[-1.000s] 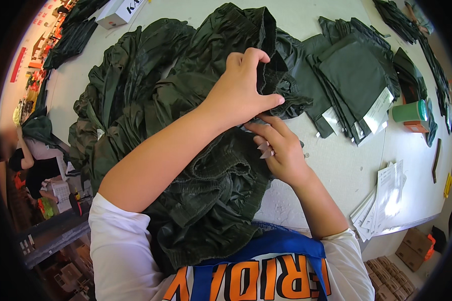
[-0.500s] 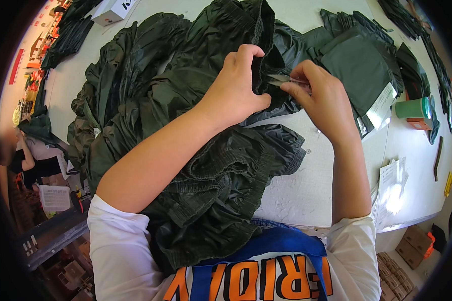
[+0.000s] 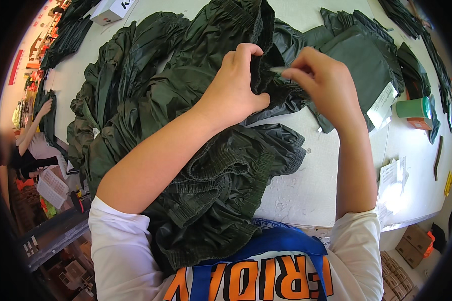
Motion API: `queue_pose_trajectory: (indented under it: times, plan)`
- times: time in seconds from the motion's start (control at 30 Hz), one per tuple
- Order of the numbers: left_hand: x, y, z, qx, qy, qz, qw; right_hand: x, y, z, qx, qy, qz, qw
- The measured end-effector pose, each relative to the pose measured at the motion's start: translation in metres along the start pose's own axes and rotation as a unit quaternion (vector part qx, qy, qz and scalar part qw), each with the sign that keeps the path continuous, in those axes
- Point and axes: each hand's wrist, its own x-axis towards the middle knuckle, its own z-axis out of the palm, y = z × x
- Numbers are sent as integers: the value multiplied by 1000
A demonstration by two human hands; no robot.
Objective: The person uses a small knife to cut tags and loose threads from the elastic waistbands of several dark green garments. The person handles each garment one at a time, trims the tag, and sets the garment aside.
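A big heap of dark green garments with elastic waistbands covers the white table in front of me. My left hand grips a bunched fold of the top garment. My right hand is just to its right, fingertips pinched on a small pale strip at the same fold. More of the heap hangs over the table edge against my body.
A stack of flat folded green garments with a white tag lies at the right. A green tape roll and papers sit farther right. A white box is at the top left. Another person is at the far left.
My right hand rose from the table edge below the left hand to beside it at the garment fold, now pinching the small strip. The left hand kept its grip.
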Motion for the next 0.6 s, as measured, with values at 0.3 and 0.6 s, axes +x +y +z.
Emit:
queue_pose_trajectory:
  times: [0.3,0.6]
  plan:
    - [5,-1,-1,261,-55,286,920,-45,91,38,306,3,103,946]
    - [16,17,-11,272,-39,177,945,-42,69,23,440,-101,104,886]
